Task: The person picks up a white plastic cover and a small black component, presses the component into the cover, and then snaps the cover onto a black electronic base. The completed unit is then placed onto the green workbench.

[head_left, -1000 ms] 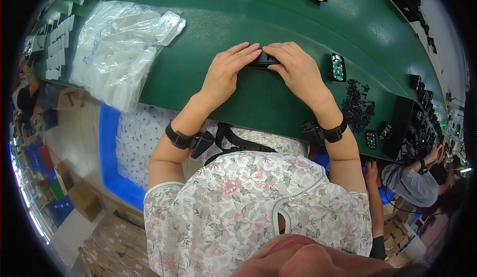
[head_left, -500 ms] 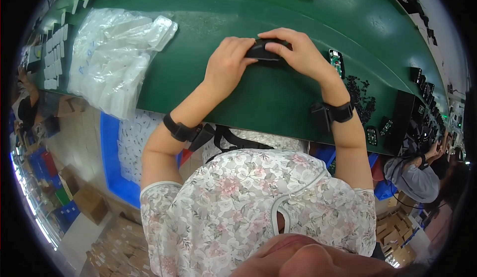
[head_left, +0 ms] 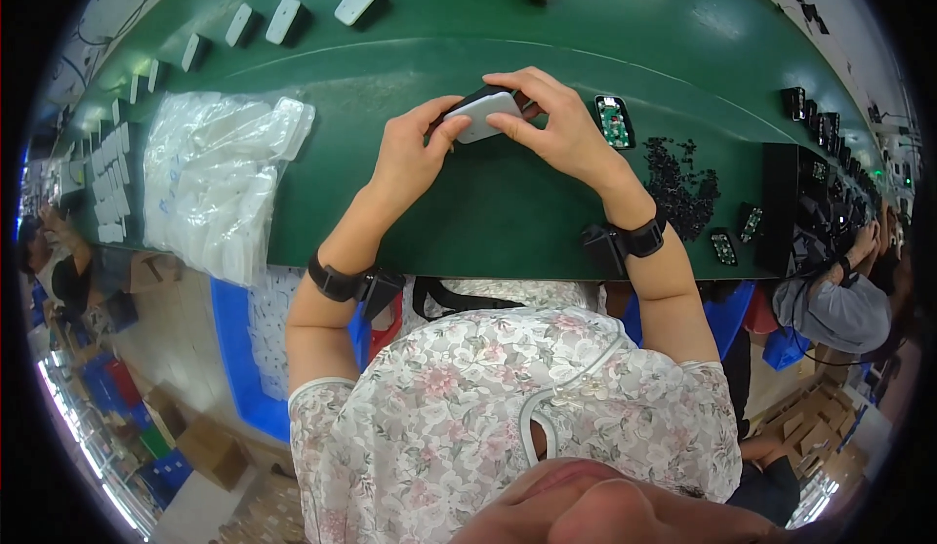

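Observation:
Between my hands is a small device case [head_left: 478, 118], its pale grey-white cover facing me and its black shell behind. My left hand [head_left: 412, 146] pinches its left end with thumb and fingers. From the other side my right hand [head_left: 566, 132] grips it, thumb on the pale cover and fingers over the black upper edge. The case is held tilted above the green table [head_left: 459, 217]. What lies inside it is hidden. Just right of my right hand, an open black shell with a green circuit board [head_left: 614, 122] rests on the table.
A clear plastic bag of white covers [head_left: 210, 183] lies at left. White-topped cases [head_left: 284, 21] line the far left. Loose small black parts [head_left: 683, 191] are heaped at right, near a black box [head_left: 779, 202]. A blue bin [head_left: 234, 354] stands below the table edge. Co-workers sit on both sides.
The case in my hands has turned from its black side to show its pale cover. Both hands still hold it. My view has shifted, showing more of the far table.

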`<state>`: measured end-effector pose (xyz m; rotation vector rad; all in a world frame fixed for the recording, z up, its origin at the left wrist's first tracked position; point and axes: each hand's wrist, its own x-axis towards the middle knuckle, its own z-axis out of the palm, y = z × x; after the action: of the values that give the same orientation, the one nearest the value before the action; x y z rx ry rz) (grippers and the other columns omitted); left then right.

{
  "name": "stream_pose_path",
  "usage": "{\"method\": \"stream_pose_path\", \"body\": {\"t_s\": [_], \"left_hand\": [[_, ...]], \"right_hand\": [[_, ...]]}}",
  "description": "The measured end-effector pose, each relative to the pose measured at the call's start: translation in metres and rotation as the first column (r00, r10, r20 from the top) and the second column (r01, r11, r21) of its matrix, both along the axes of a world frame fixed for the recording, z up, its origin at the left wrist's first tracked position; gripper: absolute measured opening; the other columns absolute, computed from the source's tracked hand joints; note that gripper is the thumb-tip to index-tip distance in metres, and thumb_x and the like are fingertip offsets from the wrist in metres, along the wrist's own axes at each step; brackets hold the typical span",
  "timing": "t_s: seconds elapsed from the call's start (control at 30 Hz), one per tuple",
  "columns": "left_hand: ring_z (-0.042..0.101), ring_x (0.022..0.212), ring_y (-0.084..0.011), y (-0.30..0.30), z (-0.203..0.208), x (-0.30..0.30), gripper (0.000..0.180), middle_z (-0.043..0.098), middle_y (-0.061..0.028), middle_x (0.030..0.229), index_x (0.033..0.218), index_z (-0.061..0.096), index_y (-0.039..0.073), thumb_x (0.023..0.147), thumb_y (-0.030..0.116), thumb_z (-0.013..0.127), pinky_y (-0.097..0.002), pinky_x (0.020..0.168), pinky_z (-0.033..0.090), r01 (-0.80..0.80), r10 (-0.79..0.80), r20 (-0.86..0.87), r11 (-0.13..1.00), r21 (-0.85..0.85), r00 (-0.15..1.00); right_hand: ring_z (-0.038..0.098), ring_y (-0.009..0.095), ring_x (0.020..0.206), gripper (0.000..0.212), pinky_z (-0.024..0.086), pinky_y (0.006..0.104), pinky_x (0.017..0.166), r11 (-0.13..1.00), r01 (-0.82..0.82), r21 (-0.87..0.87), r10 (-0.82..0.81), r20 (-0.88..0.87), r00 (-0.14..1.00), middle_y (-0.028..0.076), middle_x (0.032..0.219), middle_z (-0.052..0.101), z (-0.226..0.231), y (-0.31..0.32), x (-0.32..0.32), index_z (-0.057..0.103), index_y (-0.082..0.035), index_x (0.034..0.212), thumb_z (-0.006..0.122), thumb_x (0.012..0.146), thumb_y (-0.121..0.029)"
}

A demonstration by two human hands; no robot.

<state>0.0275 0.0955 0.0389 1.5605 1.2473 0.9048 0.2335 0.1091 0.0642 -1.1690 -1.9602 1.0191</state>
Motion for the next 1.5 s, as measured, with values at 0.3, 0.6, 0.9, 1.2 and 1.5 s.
{"method": "stream_pose_path", "body": {"t_s": [0.3,0.6,0.9,1.2,1.5], "left_hand": [[0.057,0.061,-0.0096,0.021,0.022,0.025,0.029,0.065,-0.008,0.074,0.105,0.063,-0.001,0.088,0.023,0.063,-0.0241,0.056,0.046,0.074,-0.065,0.105,0.993,-0.09,0.992],[0.056,0.06,-0.0082,0.018,0.026,0.023,0.03,0.065,-0.0065,0.073,0.105,0.064,-0.001,0.088,0.025,0.063,-0.0229,0.056,0.045,0.091,-0.086,0.064,0.993,-0.078,0.994],[0.06,0.082,-0.0237,0.007,0.012,0.01,0.033,0.063,-0.0101,0.09,0.108,0.062,0.001,0.077,0.008,0.069,-0.0325,0.071,0.05,0.19,-0.055,-0.253,0.815,0.547,0.966],[0.049,0.108,-0.0342,-0.027,-0.021,-0.008,0.071,0.052,-0.0144,0.119,0.127,0.045,0.003,0.064,0.008,0.077,-0.0412,0.092,0.043,0.28,-0.165,-0.287,0.86,0.426,0.944],[0.052,0.11,-0.0289,-0.032,-0.025,-0.005,0.07,0.054,-0.0136,0.119,0.132,0.041,0.003,0.072,0.012,0.076,-0.0364,0.091,0.046,0.113,-0.069,-0.127,0.916,0.384,0.99]], "right_hand": [[0.058,0.012,0.093,0.038,0.05,0.0266,0.08,0.951,0.017,-0.308,-0.125,-0.336,0.934,0.006,0.11,0.058,0.005,0.008,0.03,0.056,-0.004,0.123,0.061,0.09,-0.021],[0.058,0.012,0.09,0.037,0.051,0.0257,0.078,0.946,0.011,-0.323,-0.124,-0.331,0.935,0.007,0.105,0.058,0.012,0.002,0.026,0.055,-0.002,0.122,0.062,0.089,-0.019],[0.055,0.014,0.101,0.032,0.048,0.0298,0.087,0.969,0.0,-0.248,-0.081,-0.317,0.945,0.007,0.111,0.056,0.004,-0.015,0.018,0.055,-0.002,0.119,0.061,0.089,-0.013],[0.055,0.027,0.104,0.031,0.045,0.0338,0.089,0.988,0.031,0.152,-0.012,-0.119,0.993,0.012,0.111,0.056,-0.02,-0.052,-0.002,0.059,-0.002,0.106,0.065,0.076,0.004],[0.051,0.018,0.109,0.034,0.044,0.0297,0.093,0.92,0.196,-0.341,-0.359,-0.526,0.771,0.011,0.116,0.053,-0.014,-0.049,0.003,0.049,0.003,0.116,0.061,0.084,0.005]]}}
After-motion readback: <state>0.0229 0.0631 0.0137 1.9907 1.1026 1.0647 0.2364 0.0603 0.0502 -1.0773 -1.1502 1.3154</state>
